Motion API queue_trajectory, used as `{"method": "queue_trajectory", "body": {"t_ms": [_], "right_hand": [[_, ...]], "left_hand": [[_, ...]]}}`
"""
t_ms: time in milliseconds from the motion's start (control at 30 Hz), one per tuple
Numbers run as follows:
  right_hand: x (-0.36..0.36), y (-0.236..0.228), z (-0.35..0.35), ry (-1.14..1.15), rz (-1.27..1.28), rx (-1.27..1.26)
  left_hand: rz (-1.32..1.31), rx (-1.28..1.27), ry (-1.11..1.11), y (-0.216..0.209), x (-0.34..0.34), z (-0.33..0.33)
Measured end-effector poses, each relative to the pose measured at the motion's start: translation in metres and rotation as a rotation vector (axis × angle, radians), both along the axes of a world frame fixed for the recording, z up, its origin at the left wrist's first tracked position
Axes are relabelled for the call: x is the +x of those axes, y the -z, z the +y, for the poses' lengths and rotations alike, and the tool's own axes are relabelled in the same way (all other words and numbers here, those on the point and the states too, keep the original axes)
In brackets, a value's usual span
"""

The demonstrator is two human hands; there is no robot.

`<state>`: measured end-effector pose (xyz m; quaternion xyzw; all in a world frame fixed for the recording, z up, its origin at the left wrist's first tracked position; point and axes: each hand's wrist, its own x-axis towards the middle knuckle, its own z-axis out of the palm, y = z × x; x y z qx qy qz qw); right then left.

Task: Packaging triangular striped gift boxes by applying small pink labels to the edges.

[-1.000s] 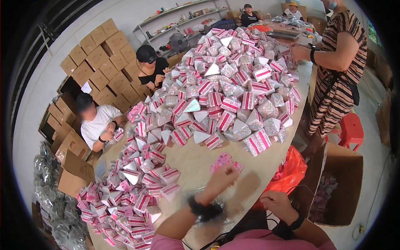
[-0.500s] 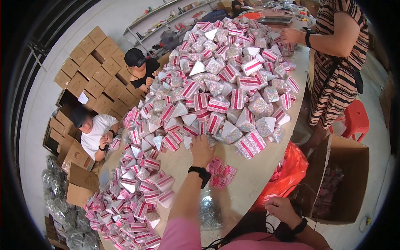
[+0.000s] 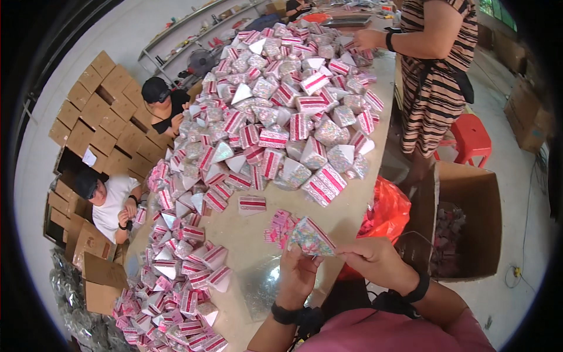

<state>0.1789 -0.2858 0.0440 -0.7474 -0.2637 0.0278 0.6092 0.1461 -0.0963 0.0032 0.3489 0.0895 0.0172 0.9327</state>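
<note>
Both my hands hold one triangular clear packet [image 3: 311,236] filled with small colourful bits, just above the table's near edge. My left hand [image 3: 298,271] grips its lower left side and my right hand [image 3: 372,258] pinches its right corner. Beside the packet lies a small heap of pink and white paper labels [image 3: 276,226]. One pink striped label [image 3: 252,203] lies alone on the tan table [image 3: 246,246]. A flat clear plastic bag [image 3: 261,284] lies under my left wrist.
A big heap of finished pink-striped packets [image 3: 281,111] fills the table's middle and far end; a smaller heap [image 3: 176,276] lies at the left. Two people sit at the left, one person in a striped dress stands at the right. A red bag [image 3: 387,211], an open carton [image 3: 469,223] and a red stool [image 3: 470,136] are at right.
My left hand has drawn back from the heap with a packet. My right hand has come up from below and taken the packet's other side.
</note>
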Motion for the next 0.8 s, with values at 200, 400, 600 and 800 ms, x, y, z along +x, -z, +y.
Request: {"method": "queue_trajectory", "body": {"t_ms": [200, 400, 600, 800], "right_hand": [[-0.021, -0.013, -0.003, 0.104, -0.274, -0.161], [-0.035, -0.026, -0.003, 0.127, -0.325, -0.235], [-0.041, -0.025, -0.001, 0.15, -0.433, -0.276], [-0.046, -0.025, 0.001, 0.194, -0.495, -0.322]], "left_hand": [[-0.033, -0.028, 0.004, -0.013, -0.02, -0.023], [-0.06, 0.173, -0.055, -0.026, -0.029, -0.03], [-0.097, 0.279, -0.126, -0.024, -0.038, -0.032], [-0.143, 0.34, -0.156, -0.024, -0.041, -0.033]]}}
